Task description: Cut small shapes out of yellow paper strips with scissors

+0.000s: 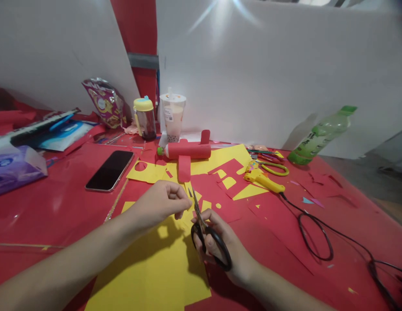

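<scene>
My right hand (231, 248) grips black-handled scissors (202, 224) through the handle loops. The blades point up and away, slightly parted. Close to their left side, my left hand (168, 201) is closed in a pinch, with a small piece of yellow paper (192, 204) showing at its fingertips. Below both hands lies a large yellow sheet (152, 268) on the red table. Just beyond them rests a red paper-wrapped bottle (196, 150) with a green cap and red paper flaps, shaped like a plane. Cut red and yellow paper scraps (228, 183) lie around it.
A yellow glue gun (264, 179) with a black cord (320, 220) lies right, near yellow-handled scissors (278, 169). A green bottle (322, 138) leans on the white board. Behind stand a milk tea cup (173, 119) and a yellow-lidded bottle (145, 119). A phone (110, 170) lies left.
</scene>
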Demonstrator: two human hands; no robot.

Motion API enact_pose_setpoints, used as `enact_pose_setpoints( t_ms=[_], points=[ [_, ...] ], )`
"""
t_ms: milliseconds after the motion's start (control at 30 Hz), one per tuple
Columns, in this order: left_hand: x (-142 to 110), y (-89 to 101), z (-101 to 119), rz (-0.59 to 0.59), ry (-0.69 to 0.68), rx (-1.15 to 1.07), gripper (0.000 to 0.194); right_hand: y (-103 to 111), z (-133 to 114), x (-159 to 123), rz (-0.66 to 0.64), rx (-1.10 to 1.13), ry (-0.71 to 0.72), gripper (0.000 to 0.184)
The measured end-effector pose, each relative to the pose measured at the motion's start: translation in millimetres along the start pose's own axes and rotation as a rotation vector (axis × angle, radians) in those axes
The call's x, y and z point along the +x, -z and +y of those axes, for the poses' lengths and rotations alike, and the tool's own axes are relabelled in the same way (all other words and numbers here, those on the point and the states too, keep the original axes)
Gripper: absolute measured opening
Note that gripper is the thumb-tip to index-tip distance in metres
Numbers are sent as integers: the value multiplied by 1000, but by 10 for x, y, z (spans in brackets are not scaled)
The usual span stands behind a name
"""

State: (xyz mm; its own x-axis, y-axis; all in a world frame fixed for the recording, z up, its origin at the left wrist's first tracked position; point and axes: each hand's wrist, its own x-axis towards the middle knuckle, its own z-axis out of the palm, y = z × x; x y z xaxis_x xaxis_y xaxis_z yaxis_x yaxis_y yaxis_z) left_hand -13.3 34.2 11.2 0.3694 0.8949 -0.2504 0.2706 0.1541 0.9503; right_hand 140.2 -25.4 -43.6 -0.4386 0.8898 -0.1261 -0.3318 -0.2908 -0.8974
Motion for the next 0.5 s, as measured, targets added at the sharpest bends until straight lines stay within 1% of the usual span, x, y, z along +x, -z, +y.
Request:
enact_pose_setpoints(
  t_ms=[300, 500],
  points=[
    [43, 101, 0, -119, 42, 30, 16, 4, 20, 6, 25, -4, -86, 47],
    [82, 135, -25, -168, 68, -24, 18, -17, 17, 44, 63, -25, -91, 51]
  ],
)
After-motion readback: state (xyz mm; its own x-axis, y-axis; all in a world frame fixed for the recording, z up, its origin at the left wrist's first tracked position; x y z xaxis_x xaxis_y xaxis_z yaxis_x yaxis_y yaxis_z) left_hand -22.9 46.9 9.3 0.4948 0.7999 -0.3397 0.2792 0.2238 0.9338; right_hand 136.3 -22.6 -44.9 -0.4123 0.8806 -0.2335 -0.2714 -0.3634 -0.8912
